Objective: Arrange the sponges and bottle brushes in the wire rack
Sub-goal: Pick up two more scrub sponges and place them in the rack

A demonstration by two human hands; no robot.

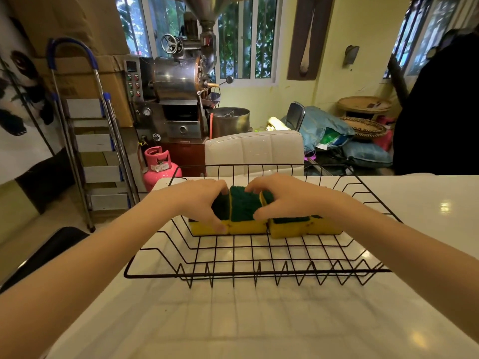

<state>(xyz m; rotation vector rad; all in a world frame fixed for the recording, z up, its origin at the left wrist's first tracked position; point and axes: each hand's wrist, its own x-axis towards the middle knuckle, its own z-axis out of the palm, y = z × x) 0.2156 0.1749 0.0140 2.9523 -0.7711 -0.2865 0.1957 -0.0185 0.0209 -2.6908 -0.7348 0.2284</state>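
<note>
A black wire rack [259,274] sits on the white table. Inside it, toward the far side, three yellow sponges with dark green scouring tops lie side by side: a left sponge [204,228], a middle sponge [243,206] and a right sponge [305,228]. My left hand [199,198] grips the left sponge, thumb on its front yellow face. My right hand [282,196] rests on the right sponge, fingers curled over its green top beside the middle one. No bottle brushes are in view.
The white table [259,320] runs toward me from the rack. Behind its far edge stands a white chair [254,151]. A step ladder [96,141], a pink gas cylinder [158,164] and a metal machine [178,94] are at the back left.
</note>
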